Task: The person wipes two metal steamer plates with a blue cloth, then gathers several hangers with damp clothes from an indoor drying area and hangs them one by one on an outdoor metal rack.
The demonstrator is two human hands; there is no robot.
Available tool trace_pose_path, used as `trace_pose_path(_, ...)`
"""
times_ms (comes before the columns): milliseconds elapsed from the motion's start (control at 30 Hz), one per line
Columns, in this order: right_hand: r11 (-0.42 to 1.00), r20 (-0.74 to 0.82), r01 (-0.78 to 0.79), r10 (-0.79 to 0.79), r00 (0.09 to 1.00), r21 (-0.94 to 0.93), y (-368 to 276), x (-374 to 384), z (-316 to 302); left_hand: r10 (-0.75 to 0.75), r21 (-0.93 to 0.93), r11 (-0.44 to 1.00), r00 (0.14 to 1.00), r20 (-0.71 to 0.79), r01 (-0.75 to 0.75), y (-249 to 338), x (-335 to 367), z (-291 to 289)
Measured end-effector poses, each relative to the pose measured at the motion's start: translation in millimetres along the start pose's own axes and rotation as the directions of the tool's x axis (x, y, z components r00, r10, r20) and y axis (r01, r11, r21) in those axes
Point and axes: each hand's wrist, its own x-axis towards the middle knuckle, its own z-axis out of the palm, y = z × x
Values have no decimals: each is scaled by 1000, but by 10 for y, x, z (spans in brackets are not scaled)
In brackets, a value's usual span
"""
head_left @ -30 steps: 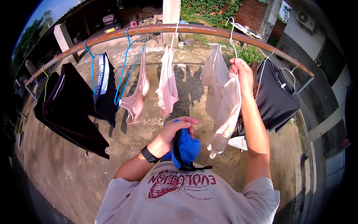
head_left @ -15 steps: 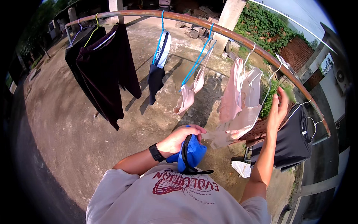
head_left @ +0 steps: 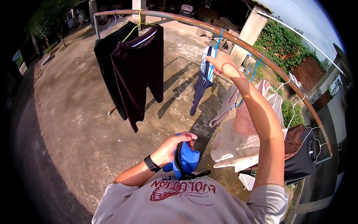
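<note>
My left hand [head_left: 175,145] is closed round a bright blue cloth item [head_left: 188,158] with black trim and a black cord, held just in front of my shirt. Its full shape is bunched up and hidden. My right arm stretches out to the rail, where my right hand [head_left: 223,63] grips dark underwear [head_left: 201,87] by its white waistband. The underwear hangs from a blue hanger [head_left: 219,42], and my thumb lies over the waistband. To the left of it hang dark maroon shorts [head_left: 138,71] on a yellow-green hanger [head_left: 140,20].
A curved rusty rail [head_left: 238,40] crosses overhead. Black trousers [head_left: 108,56] hang at its left. On the right hang a pale pink bra [head_left: 224,108], a sheer pink garment [head_left: 238,145] and a dark shirt [head_left: 304,160]. Concrete ground [head_left: 82,112] lies below.
My right hand has moved left and away from the white hangers to take hold of the underwear's waistband. The left hand still holds the blue cloth item. The view has shifted left.
</note>
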Motion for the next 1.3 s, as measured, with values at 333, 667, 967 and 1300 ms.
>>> trace_pose_path(333,995,-493,22,-66,867,-94,-458,927,683,118,-96,985,970,-210,-141,435,-627,-655)
trace_pose_path(667,887,-628,79,256,735,455,-206,984,902,172,-116,972,957,-234,-203,610,-759,-894)
trace_pose_path(967,884,-415,63,155,896,464,-548,1106,953,146,-117,978,964,-220,-175,612,-773,-998)
trace_pose_path(1300,777,-820,-382,-285,496,-501,213,-619,-214,115,-73,989,973,-198,-132,621,-734,-1003)
